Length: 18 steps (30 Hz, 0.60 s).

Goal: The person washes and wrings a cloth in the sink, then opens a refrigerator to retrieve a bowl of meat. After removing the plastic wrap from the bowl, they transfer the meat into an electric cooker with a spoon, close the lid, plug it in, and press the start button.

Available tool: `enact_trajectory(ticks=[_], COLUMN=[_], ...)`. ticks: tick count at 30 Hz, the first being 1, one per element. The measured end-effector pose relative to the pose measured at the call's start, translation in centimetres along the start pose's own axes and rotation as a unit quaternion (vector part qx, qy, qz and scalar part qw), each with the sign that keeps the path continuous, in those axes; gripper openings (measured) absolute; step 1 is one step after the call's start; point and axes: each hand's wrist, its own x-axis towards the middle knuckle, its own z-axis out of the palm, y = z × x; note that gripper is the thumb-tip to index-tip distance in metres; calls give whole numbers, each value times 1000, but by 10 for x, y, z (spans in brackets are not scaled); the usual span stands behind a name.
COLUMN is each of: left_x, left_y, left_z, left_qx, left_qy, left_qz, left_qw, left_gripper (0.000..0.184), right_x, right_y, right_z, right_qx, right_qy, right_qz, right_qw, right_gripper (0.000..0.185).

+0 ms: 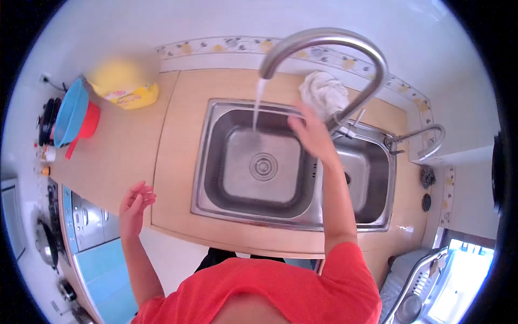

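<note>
Water runs from a tall curved metal faucet [372, 59] into the large basin of a steel double sink [232, 162]. My right hand [310, 129], a little blurred, is over the divider side of the large basin, left of the faucet's base, with its fingers apart and nothing in them. A crumpled white cloth [325, 93] lies on the counter just behind it. My left hand [136, 201] hovers over the counter's front edge, left of the sink, its fingers loosely bent and apart, holding nothing.
On the left counter [124, 140] are a yellow container [129, 86], a blue basin [72, 114] and a red strainer-like item [90, 121]. A smaller tap [431, 141] stands right of the sink, near a scrubber [427, 176]. A dish rack [415, 291] is at lower right.
</note>
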Motion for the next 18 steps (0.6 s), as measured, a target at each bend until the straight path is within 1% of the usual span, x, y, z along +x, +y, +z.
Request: enact_trajectory(ticks=[1,2,3,5,7,8,9,10,11,12,13,14,15,16,17,18], left_x=[-4,-9,-19,-34,-49,-53,-52,-52,-53,-49,-34,-15,6,32,61,94], left_y=[3,4,-7,-10,-17,-21,-26,-32,-37,-40,-42,-42,-37,-30,-22,-20], left_z=[7,9,-39,-77,-116,-130,-139,-147,-153,-154,-149,-142,-131,-113,-88,-64], left_qx=[-2,-3,-9,15,0,-12,-15,-20,-22,9,38,68,75,81,67,123], left_qy=[-8,-16,2,44,115,148,154,161,167,149,131,113,73,30,-37,-111], left_qz=[8,17,-6,-9,-12,-20,-26,-32,-39,-44,-46,-47,-32,-18,7,36], left_qw=[1000,1000,1000,999,993,989,988,986,985,988,990,990,994,996,997,986], left_gripper=[36,36,36,36,34,33,33,33,33,33,33,33,33,33,33,32], right_x=[4,30,35,54,79,84,83,98,107,128,132,139,138,132,125,114], right_y=[-1,9,-8,18,55,62,35,10,-16,-26,-42,-63,-77,-76,-65,-52], right_z=[3,0,25,38,85,104,122,143,151,161,156,146,140,131,113,94], right_qx=[5,-176,-367,-335,-290,-274,-178,-111,-31,48,200,348,488,533,574,611], right_qy=[-3,37,99,62,3,-31,65,-8,-65,-240,-291,-332,-364,-306,-244,-178], right_qz=[-8,170,215,304,243,212,95,111,79,59,75,88,105,126,146,166], right_qw=[1000,969,900,890,926,938,977,987,994,968,933,872,787,779,768,753], right_gripper=[64,61,57,53,50,48,43,43,37,37,37,37,37,38,40,43])
